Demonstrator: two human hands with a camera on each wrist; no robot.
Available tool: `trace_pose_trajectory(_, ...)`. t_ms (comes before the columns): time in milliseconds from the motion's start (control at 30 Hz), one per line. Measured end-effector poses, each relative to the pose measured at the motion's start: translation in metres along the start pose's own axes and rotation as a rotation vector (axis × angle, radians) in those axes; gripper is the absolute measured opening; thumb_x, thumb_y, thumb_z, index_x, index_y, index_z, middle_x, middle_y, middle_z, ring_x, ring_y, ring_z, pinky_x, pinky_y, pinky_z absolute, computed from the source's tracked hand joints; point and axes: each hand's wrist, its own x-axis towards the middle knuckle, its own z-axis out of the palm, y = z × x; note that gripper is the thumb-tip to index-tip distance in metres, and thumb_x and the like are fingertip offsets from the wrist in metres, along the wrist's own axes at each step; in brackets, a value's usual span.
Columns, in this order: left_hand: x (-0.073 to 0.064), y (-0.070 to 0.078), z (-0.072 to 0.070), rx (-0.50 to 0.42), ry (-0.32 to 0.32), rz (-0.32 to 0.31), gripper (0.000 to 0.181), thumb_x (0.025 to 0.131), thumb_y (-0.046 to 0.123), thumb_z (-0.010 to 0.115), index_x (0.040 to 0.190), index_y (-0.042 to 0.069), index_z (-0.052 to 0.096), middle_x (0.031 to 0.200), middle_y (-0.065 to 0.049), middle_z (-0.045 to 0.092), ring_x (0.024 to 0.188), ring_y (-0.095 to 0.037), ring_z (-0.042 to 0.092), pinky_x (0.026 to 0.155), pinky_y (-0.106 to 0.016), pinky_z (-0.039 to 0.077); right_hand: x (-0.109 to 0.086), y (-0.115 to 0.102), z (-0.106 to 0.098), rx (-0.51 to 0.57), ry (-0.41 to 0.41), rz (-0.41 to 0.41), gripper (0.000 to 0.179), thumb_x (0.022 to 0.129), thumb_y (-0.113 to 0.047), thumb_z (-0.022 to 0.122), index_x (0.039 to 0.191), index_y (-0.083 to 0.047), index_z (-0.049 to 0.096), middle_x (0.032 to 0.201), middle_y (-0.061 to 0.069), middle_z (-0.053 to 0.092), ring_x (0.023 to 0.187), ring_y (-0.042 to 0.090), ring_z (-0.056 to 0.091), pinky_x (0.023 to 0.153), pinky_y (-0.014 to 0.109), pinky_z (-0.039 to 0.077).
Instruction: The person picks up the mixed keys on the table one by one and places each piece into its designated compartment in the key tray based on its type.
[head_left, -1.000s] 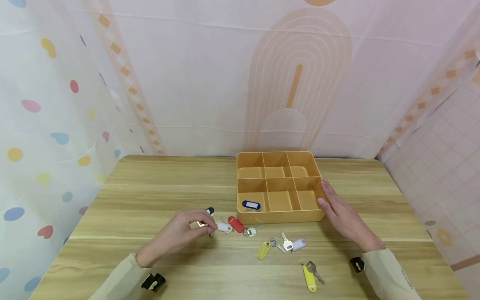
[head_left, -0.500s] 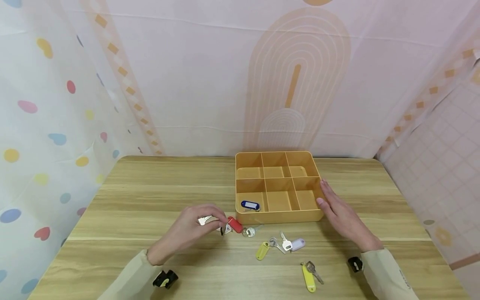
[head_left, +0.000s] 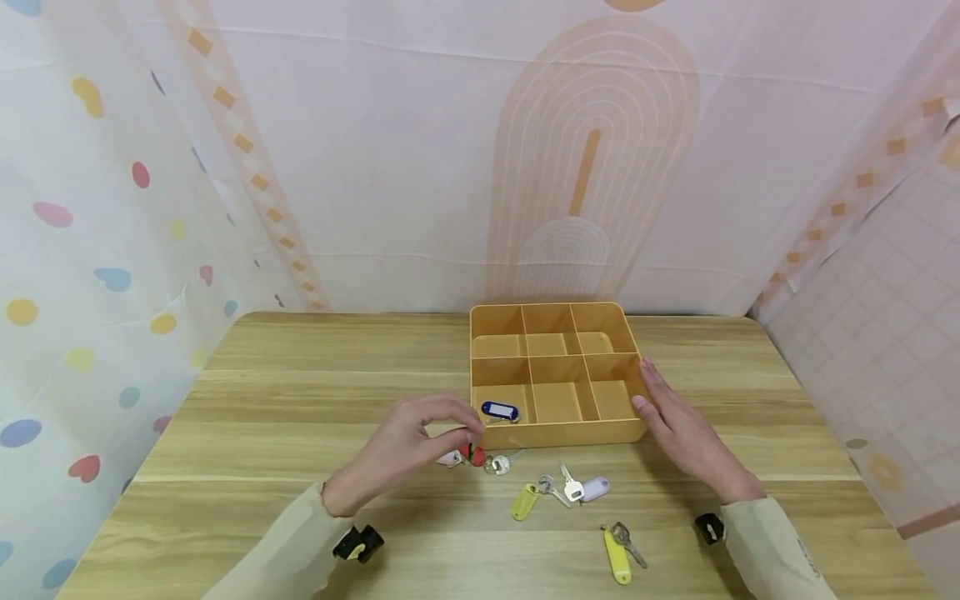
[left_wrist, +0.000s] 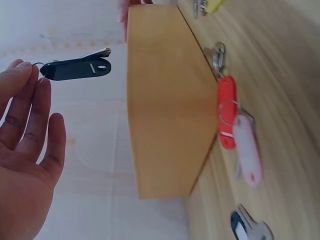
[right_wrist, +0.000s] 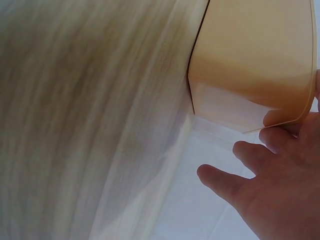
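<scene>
My left hand (head_left: 412, 442) pinches the ring of a dark key tag (left_wrist: 75, 69) between thumb and fingertips. A key hangs along that tag, and both are held up near the front left corner of a tan divided box (head_left: 562, 435). In the front left compartment lies a blue key tag (head_left: 499, 410) with its key. My right hand (head_left: 686, 437) rests against the box's right side, fingers extended and thumb at the rim. Below my left hand, a red key tag (left_wrist: 227, 107) and a whitish key tag (left_wrist: 247, 150) overlap on the table.
Nearer the front lie a yellow-green key tag (head_left: 525, 502), a pale purple key tag (head_left: 596, 489) and a yellow key tag (head_left: 617, 557), all with keys. Another dark tag with a key (left_wrist: 257, 231) lies left of the box. A patterned curtain (head_left: 420, 167) hangs behind the table.
My left hand has moved right and slightly up with the dark key tag, from the table's left part to the box's front left corner. My right hand stays on the box.
</scene>
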Motion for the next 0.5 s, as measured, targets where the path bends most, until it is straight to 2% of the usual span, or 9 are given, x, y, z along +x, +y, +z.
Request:
trace_pose_trajectory(267,0.019,0.012,0.009,-0.029,0.010,0.009,0.016,0.091,0.003,0.078,0.100,0.017,0.080,0.105,0.009,0.076,0.101,-0.010,0.070,0.092,-0.038,0.057,0.000,0.002,0.001,-0.003,-0.002,0.001,0.064,0.114,-0.035,0.037,0.164,-0.001,0.016,0.171,0.018,0.012,0.154,0.044,0.019,0.119,0.066,0.022)
trace_pose_trajectory(500,0.035,0.020,0.016,-0.076,-0.005,0.037,0.014,0.093,0.003,0.076,0.101,0.013,0.080,0.102,0.008,0.076,0.097,-0.009,0.070,0.092,-0.035,0.056,0.001,0.003,0.002,-0.003,0.001,0.003,0.064,0.114,-0.036,0.037,0.165,-0.003,0.015,0.171,0.017,0.011,0.154,0.044,0.019,0.119,0.065,0.022)
